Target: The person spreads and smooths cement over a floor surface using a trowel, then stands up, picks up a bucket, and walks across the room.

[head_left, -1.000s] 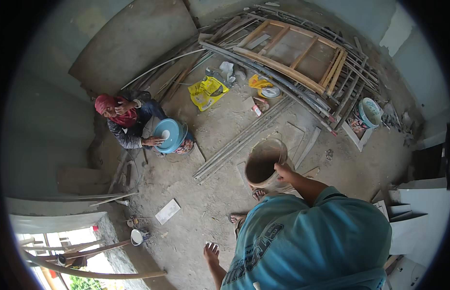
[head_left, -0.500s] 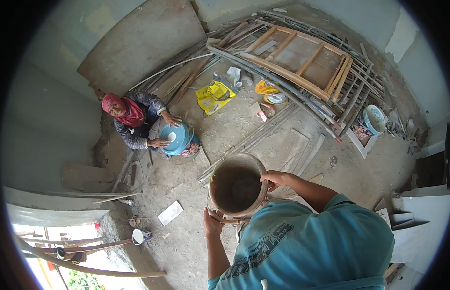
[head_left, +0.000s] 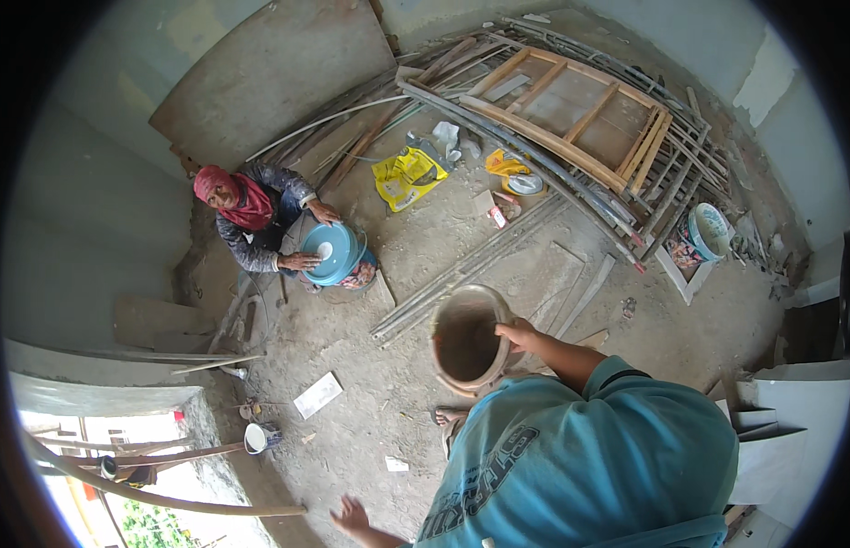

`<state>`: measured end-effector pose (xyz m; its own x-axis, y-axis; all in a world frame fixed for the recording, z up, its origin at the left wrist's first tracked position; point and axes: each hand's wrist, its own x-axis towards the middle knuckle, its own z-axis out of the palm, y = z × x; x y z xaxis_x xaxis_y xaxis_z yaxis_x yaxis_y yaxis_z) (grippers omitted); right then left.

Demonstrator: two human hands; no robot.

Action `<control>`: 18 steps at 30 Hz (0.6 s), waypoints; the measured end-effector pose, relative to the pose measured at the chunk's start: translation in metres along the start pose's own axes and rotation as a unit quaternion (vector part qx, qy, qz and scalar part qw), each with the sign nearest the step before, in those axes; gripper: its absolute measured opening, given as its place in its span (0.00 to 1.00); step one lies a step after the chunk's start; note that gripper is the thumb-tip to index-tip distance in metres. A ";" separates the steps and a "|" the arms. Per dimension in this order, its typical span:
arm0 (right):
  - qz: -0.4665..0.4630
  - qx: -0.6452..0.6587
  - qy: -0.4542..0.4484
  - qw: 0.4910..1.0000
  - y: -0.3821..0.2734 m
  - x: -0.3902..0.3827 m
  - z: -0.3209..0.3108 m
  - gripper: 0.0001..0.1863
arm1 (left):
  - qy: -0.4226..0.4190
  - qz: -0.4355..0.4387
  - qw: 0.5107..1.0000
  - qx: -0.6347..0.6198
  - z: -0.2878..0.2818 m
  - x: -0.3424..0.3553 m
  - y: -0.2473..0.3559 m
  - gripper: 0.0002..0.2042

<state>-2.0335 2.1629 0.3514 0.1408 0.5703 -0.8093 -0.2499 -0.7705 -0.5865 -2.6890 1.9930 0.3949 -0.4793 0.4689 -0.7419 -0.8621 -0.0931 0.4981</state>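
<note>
My right hand (head_left: 516, 336) is closed on the rim of a mortar-stained bucket (head_left: 469, 342), fingers partly out of sight behind the wall. The bucket hangs in front of my body, tilted so that its dark, dusty inside shows. Low in the head view, my left hand (head_left: 352, 517) is held out away from the bucket, fingers apart and nothing in it. One of my feet (head_left: 451, 416) shows just below the bucket.
At the left a person (head_left: 247, 215) crouches, both hands on a blue-lidded pail (head_left: 332, 256). Poles and a wooden frame (head_left: 571, 119) are piled at the back. A white board piece (head_left: 317, 395) and small white pail (head_left: 258, 438) lie left; another pail (head_left: 708, 230) stands right.
My left hand has let go of the bucket's handle and swung down toward the lower edge. The bucket, held by my right hand alone, has shifted right and tilted.
</note>
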 end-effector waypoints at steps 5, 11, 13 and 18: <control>-0.042 -0.090 0.191 0.977 0.047 0.020 -0.076 0.25 | -0.010 -0.007 0.998 0.059 -0.012 -0.002 0.008 0.32; 0.006 0.056 0.396 0.916 0.089 -0.005 -0.200 0.26 | -0.027 -0.037 0.988 0.149 -0.026 -0.018 -0.036 0.32; 0.050 0.140 0.457 0.877 0.076 -0.019 -0.216 0.27 | -0.033 -0.031 0.982 0.184 -0.029 -0.020 -0.031 0.32; 0.096 0.237 0.442 0.860 0.077 -0.034 -0.248 0.25 | -0.044 -0.075 0.947 0.309 -0.052 -0.032 -0.053 0.32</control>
<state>-1.8204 2.0134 0.3249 0.6738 -0.1544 -0.7226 -0.6830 -0.5034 -0.5292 -2.6365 1.9373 0.3690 -0.3205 0.5104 -0.7980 -0.6445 0.4998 0.5786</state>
